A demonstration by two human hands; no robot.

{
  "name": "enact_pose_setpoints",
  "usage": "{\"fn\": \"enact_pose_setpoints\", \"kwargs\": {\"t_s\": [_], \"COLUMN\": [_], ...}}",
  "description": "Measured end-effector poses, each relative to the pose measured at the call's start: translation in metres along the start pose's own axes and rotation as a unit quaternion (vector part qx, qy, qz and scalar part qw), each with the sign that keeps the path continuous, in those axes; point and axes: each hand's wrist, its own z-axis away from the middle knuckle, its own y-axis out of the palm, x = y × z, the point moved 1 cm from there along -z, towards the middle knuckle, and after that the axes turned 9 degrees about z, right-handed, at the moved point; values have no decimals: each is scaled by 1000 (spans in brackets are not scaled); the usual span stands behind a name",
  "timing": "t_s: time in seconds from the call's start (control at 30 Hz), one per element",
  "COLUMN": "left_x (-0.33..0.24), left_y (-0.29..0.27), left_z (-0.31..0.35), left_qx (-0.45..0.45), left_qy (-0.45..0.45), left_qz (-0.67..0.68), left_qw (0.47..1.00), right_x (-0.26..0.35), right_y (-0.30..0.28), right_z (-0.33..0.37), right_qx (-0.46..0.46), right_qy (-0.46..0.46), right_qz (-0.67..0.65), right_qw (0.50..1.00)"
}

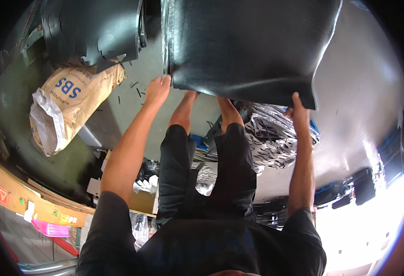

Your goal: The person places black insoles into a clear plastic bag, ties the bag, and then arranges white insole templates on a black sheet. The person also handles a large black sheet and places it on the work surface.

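A large black rubber-like sheet (248, 50) lies in front of me, on what looks like a stack with several layered edges (167, 41) along its left side. My left hand (158, 89) is closed at the near left corner, its fingers partly hidden by the edge. The near right corner is in my right hand (298, 112), with the thumb on top and the other fingers mostly hidden beneath. Between my two hands the near edge sags and ripples a little.
More black sheets with curved cuts (91, 27) stand at the far left. Near them a brown paper sack (75, 103) lies on the grey floor among dark scraps (139, 92). Patterned grey bundles (271, 138) sit beside my legs. An orange beam (36, 202) crosses the lower left.
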Motion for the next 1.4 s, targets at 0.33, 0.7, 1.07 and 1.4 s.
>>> {"fn": "enact_pose_setpoints", "kwargs": {"t_s": [0.33, 0.7, 1.07, 1.4], "left_x": [-67, -138, -207, -187], "left_y": [-4, -22, -119, -232], "left_z": [-25, 71, 150, 204], "left_qx": [-17, 168, 174, 117], "left_qy": [-104, -40, 71, -52], "left_qz": [-36, 353, 392, 393], "left_qw": [994, 920, 901, 910], "right_x": [173, 138, 144, 74], "right_y": [-6, -30, -50, -93], "right_z": [134, 202, 285, 364], "right_qx": [43, -28, -106, -110], "right_qy": [-184, -288, -323, -217], "right_qz": [11, 79, 70, 48], "right_qw": [982, 954, 938, 969]}}
